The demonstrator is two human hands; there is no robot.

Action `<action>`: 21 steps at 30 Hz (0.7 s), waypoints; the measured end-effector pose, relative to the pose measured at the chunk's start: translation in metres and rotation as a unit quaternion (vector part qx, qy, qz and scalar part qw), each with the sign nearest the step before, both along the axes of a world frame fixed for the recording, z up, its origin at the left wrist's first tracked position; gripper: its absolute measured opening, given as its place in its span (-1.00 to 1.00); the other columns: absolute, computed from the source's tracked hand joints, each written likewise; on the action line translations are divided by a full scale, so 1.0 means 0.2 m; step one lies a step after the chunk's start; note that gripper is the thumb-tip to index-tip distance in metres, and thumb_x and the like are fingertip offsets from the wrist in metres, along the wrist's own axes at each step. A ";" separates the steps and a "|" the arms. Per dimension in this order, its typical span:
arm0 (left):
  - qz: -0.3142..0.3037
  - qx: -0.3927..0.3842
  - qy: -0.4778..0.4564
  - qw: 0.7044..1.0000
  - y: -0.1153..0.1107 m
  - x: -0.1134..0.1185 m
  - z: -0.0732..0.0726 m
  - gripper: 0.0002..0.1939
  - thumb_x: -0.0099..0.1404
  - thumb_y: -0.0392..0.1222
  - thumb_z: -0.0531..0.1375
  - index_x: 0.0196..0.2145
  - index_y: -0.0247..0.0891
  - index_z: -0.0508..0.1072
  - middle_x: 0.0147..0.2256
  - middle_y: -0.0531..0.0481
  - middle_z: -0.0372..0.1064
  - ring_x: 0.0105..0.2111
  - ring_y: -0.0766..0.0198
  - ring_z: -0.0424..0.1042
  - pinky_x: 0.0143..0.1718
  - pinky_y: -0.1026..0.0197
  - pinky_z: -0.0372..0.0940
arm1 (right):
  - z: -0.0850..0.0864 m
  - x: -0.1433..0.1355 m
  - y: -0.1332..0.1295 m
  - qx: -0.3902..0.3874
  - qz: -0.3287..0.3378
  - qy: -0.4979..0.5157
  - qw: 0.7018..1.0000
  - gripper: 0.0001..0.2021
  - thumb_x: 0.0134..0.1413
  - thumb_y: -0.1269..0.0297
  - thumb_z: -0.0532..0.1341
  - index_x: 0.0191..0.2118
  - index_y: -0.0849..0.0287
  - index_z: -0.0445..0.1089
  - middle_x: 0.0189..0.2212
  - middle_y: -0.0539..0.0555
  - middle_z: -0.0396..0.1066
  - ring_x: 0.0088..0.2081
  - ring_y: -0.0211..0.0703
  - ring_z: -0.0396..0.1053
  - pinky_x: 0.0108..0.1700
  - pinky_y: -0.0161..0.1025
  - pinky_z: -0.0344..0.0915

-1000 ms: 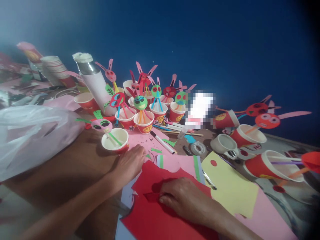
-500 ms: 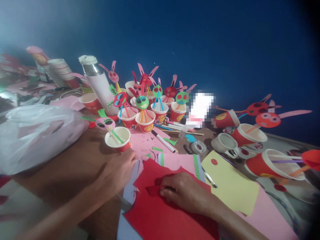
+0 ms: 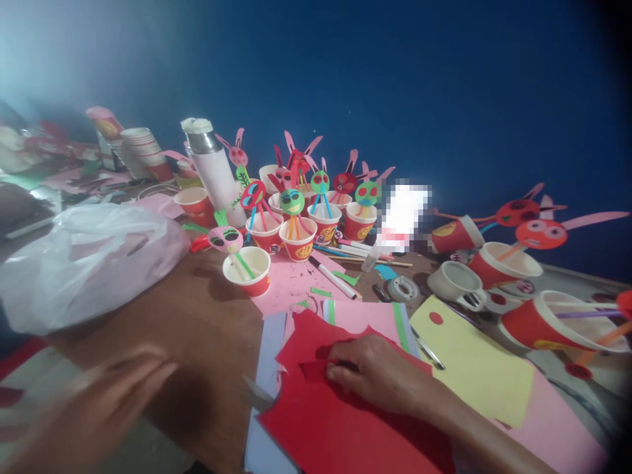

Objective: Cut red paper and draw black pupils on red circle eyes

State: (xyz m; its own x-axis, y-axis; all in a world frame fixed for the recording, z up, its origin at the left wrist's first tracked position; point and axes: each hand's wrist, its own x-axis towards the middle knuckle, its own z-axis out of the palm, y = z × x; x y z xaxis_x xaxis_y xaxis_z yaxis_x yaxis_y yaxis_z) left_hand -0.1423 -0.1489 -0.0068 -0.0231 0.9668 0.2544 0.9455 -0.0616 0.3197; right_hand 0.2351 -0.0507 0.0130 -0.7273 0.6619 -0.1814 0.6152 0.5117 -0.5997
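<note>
My right hand (image 3: pixel 375 372) rests on a large red sheet of paper (image 3: pixel 355 428) with a jagged upper edge. Its thumb and forefinger pinch a small dark-red paper piece (image 3: pixel 312 372) lying over the sheet. Over the brown tabletop to the left, my left hand (image 3: pixel 123 382) is blurred by motion; its fingers look stretched out, with nothing visible in them. A grey pointed blade (image 3: pixel 257 392) lies at the red sheet's left edge, its other end hidden. Under the red sheet is a pale blue sheet (image 3: pixel 269 342).
Red paper cups with paper rabbit faces, such as one near cup (image 3: pixel 264 280), stand in a group behind. A plastic bag (image 3: pixel 99 257) lies left and a thermos (image 3: pixel 217 178) behind it. Right are a pen (image 3: pixel 432 352), yellow paper (image 3: pixel 474 362), tape roll (image 3: pixel 403 288) and mug (image 3: pixel 454 283).
My left hand has moved left and down, away from the near paper cup and the sheets. The grey blade is now visible. My right hand keeps its pinch, and the view has shifted slightly left.
</note>
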 end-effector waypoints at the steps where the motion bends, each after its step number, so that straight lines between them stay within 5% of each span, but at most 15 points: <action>1: -0.041 0.008 0.009 0.999 0.05 0.09 0.03 -0.76 0.20 0.06 0.07 -0.28 0.04 0.49 -0.22 0.08 0.52 -0.21 0.05 0.49 -0.14 0.03 0.37 | 0.00 0.00 0.00 0.002 0.000 -0.001 1.000 -0.79 0.16 0.35 0.07 -0.41 0.15 0.42 -0.48 -0.04 0.45 -0.47 -0.30 0.29 -0.42 -0.38 0.07; 5: -0.159 -0.060 0.017 0.985 0.34 0.53 0.14 -0.72 0.32 -0.15 -0.04 -0.22 -0.14 0.46 -0.20 -0.03 0.47 -0.20 0.20 0.46 -0.17 0.23 0.31 | 0.00 -0.01 -0.01 0.017 -0.006 -0.011 1.000 -0.79 0.17 0.34 0.06 -0.37 0.14 0.43 -0.44 -0.01 0.47 -0.44 -0.27 0.32 -0.40 -0.36 0.08; 8: -0.169 -0.131 0.055 0.975 0.55 0.74 0.14 -0.76 0.30 -0.21 -0.03 -0.26 -0.21 0.44 -0.23 -0.07 0.42 -0.27 0.21 0.45 -0.27 0.25 0.27 | 0.00 -0.01 -0.02 0.019 -0.012 -0.020 1.000 -0.78 0.18 0.32 0.06 -0.37 0.15 0.44 -0.43 0.01 0.48 -0.43 -0.26 0.34 -0.40 -0.36 0.08; 11: -0.150 -0.156 0.080 0.973 0.66 0.80 0.08 -0.83 0.26 -0.23 0.02 -0.35 -0.23 0.41 -0.26 -0.06 0.39 -0.33 0.21 0.44 -0.35 0.25 0.23 | 0.00 -0.01 -0.02 0.021 -0.014 -0.023 0.999 -0.78 0.17 0.32 0.06 -0.38 0.15 0.44 -0.45 0.00 0.48 -0.44 -0.27 0.33 -0.42 -0.37 0.06; 16: -0.136 -0.166 0.088 0.973 0.68 0.81 0.02 -0.80 0.28 -0.26 -0.04 -0.42 -0.25 0.35 -0.33 -0.06 0.37 -0.36 0.19 0.43 -0.40 0.23 0.17 | 0.00 -0.01 -0.02 0.035 -0.014 -0.018 0.999 -0.78 0.16 0.31 0.07 -0.41 0.15 0.43 -0.48 -0.01 0.46 -0.47 -0.30 0.29 -0.45 -0.37 0.02; 21: -0.095 -0.160 0.076 0.979 0.61 0.81 0.08 -0.78 0.33 -0.20 -0.10 -0.37 -0.22 0.29 -0.35 -0.04 0.37 -0.41 0.19 0.42 -0.44 0.22 0.15 | -0.01 -0.01 -0.03 0.059 -0.025 -0.004 0.998 -0.79 0.13 0.31 0.10 -0.48 0.17 0.39 -0.54 -0.02 0.44 -0.53 -0.33 0.24 -0.50 -0.36 -0.05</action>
